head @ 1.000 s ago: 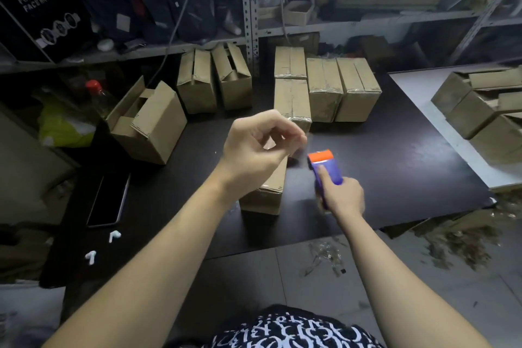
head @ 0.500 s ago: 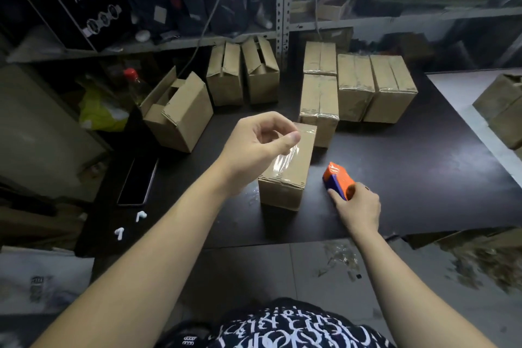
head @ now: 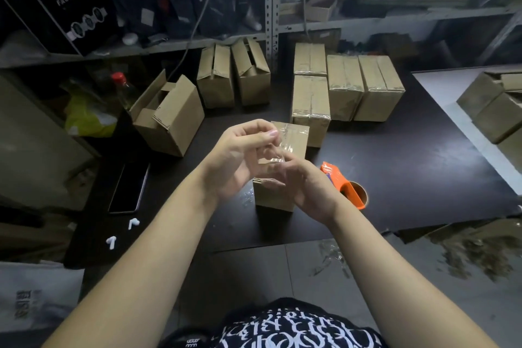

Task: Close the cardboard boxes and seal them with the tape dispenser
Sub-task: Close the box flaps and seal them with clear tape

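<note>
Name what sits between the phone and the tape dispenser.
Head view: the near cardboard box stands between phone and tape dispenser; above it the left hand pinches clear tape beside the right hand.

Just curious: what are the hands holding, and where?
Clear tape: left hand pinches its upper end; whether the right hand grips the lower end is unclear.

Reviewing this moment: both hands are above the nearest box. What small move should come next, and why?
Probably lower the clear tape strip and smooth it onto the nearest box. The left hand pinches the strip above that box, the right hand meets its lower end, and the tape dispenser lies untouched beside it, so the strip seems cut and ready.
</note>
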